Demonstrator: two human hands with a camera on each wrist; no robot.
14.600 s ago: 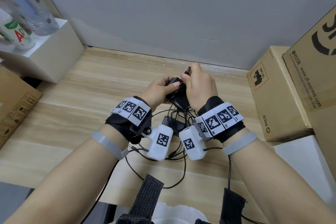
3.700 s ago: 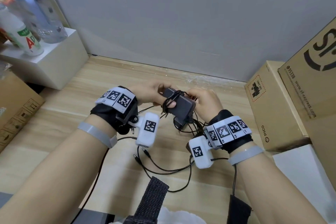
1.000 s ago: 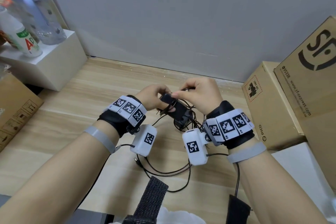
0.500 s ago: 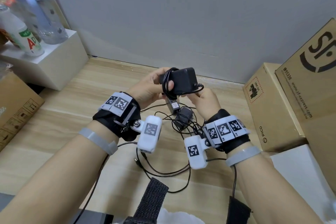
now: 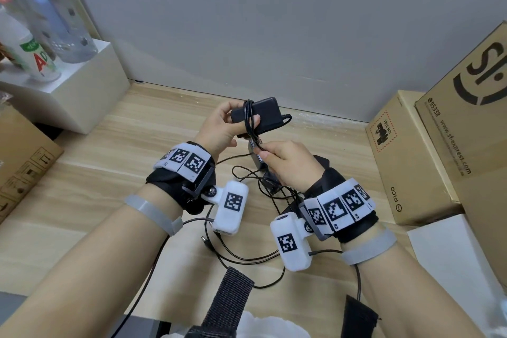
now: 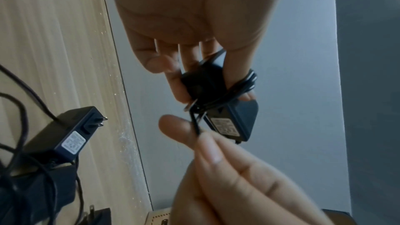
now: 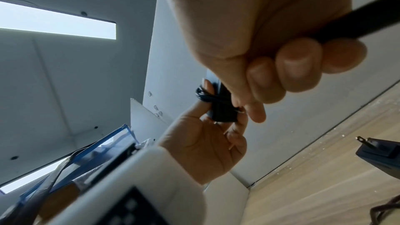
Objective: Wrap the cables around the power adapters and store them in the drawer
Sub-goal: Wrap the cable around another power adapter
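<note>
With the left hand (image 5: 223, 129) gripping the black power adapter (image 5: 263, 114) and the right hand (image 5: 285, 164) pinching its cable's (image 5: 249, 123) tail, slackened tension risked unravelling the coils.

Black wrist wraps (image 5: 175, 186), checkered tags, 2 white cameras (image 5: 230, 207).

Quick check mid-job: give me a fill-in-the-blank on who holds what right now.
The left hand holds the black rectangular power adapter in the ____. The right hand pinches the thin black ____ wound around that adapter. Another black adapter lies on the light wooden ____.

Missing words: air; cable; desk
</note>
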